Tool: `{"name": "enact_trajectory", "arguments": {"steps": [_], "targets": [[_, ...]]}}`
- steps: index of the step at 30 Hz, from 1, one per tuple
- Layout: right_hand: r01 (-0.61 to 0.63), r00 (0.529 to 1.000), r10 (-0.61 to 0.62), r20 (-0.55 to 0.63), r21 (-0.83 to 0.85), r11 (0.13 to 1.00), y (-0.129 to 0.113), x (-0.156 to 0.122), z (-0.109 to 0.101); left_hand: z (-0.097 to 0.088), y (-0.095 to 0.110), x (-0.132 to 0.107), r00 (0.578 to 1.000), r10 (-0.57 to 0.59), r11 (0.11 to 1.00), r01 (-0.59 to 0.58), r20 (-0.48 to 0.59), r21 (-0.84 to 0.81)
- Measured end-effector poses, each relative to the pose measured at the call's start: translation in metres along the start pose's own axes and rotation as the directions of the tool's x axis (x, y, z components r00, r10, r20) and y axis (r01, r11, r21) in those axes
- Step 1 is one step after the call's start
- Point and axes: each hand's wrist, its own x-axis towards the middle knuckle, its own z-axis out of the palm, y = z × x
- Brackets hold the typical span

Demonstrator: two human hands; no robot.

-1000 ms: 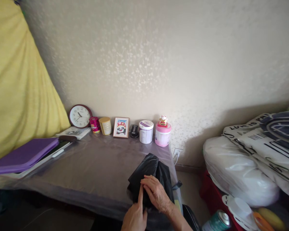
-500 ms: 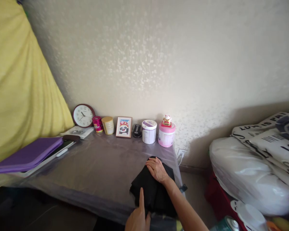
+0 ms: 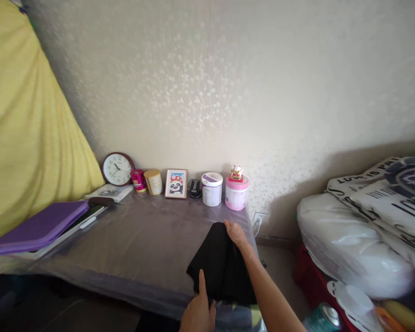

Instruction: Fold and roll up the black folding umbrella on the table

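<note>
A folded black cloth (image 3: 210, 258) lies on the front right corner of the table, which has a clear plastic cover. My left hand (image 3: 198, 311) is at its near edge, index finger stretched out flat on top and thumb apart; the other fingers are hidden. At the far right edge of the cloth is my right hand (image 3: 237, 235), its fingers bent round the edge and closed on the fabric. My right forearm covers part of the cloth's right side.
Along the wall stand a clock (image 3: 118, 168), a pink can (image 3: 139, 180), a yellow-lidded jar (image 3: 153, 182), a panda picture (image 3: 176, 183) and two tubs (image 3: 212, 190). A purple folder (image 3: 41, 226) lies left. Bagged bedding (image 3: 349, 240) and a spray can (image 3: 327, 317) are right.
My right hand has moved from lying flat on the cloth to its far right edge. The cloth's right part no longer shows beyond my forearm. My left hand has barely moved.
</note>
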Motion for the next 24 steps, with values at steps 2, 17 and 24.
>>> {"name": "enact_trajectory", "arguments": {"steps": [2,17,24], "targets": [[-0.1,0.993,0.101,-0.063,0.024,0.995,0.015,-0.015,-0.013,-0.001,0.001,-0.003,0.999,0.016,1.0,-0.016,-0.029,0.012],[-0.435,0.897,0.431,0.096,0.355,0.827,0.019,-0.138,-0.037,0.006,-0.004,-0.006,0.988,0.082,0.997,-0.079,-0.129,0.023],[-0.403,0.912,0.407,0.038,0.26,0.878,0.022,-0.133,-0.037,0.007,-0.008,-0.002,0.987,0.094,0.994,-0.101,-0.128,-0.05]]}}
